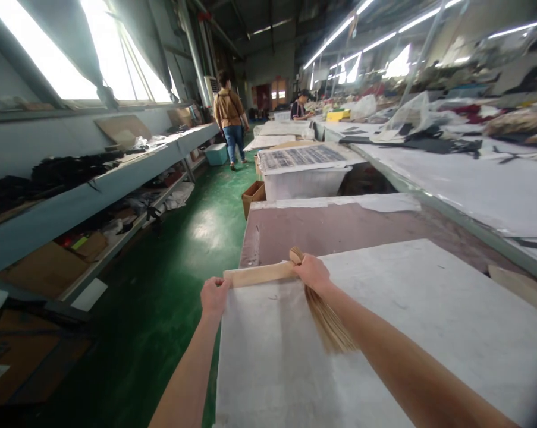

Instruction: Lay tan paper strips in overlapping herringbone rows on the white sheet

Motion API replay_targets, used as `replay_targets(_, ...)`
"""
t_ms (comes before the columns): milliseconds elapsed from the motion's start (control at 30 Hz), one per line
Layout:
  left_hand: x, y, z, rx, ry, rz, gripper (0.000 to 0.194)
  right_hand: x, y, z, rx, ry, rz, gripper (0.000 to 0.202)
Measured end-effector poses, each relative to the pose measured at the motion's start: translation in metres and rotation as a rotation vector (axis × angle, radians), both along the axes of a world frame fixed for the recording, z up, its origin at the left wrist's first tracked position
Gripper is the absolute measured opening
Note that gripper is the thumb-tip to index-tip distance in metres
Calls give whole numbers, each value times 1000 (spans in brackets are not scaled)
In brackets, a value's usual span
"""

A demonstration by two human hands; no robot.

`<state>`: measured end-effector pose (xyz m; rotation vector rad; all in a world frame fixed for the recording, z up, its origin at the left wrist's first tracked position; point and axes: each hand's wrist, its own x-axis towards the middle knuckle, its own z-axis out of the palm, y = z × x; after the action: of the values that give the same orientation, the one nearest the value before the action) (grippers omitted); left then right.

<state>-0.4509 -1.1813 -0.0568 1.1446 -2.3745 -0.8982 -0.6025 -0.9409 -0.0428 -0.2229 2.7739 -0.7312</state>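
Note:
A flat beige strip point(259, 274) lies along the far left edge of a white sheet point(268, 356) on the table. My left hand point(214, 295) pinches the strip's left end at the table corner. At the strip's right end, my right hand point(311, 271) is closed round a bundle of thin beige strips point(324, 315). The bundle's folded top sticks up above the fingers, and its loose ends fan down over the white sheet beneath my right forearm.
Past the sheet is a brownish board point(322, 229), then a white bin point(299, 181) and a cardboard box point(253, 196). A person point(230, 119) stands in the green aisle point(179, 285); another person point(300, 107) is farther back. Shelving point(94, 202) lines the left.

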Motion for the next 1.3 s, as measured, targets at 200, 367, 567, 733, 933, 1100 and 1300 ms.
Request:
replay_targets(200, 1, -1, -7, 38, 8, 31, 18, 2, -4, -3, 21, 6, -10, 39)
replay_targets(367, 2, 2, -6, 73, 62, 39, 20, 4, -2, -1, 14, 11, -28, 40)
replay_targets(567, 4, 8, -6, 112, 140, 21, 22, 11, 3, -1, -4, 28, -65, 40)
replay_targets(733, 4, 6, -8, 188, 169, 50, 21, 11, 0, -4, 1, 24, -57, 40)
replay_targets(933, -8, -7, -14, 390, 169, 178, 21, 0, -6, -9, 16, -13, -34, 40)
replay_targets(1100, -8, -11, -20, 626, 187, 176, 33, -13, -2, -5, -18, -78, 0, 29)
replay_targets(1300, 9, -5, -19, 610, 167, 180, 57, -13, 9, 7, -204, -117, -56, 26)
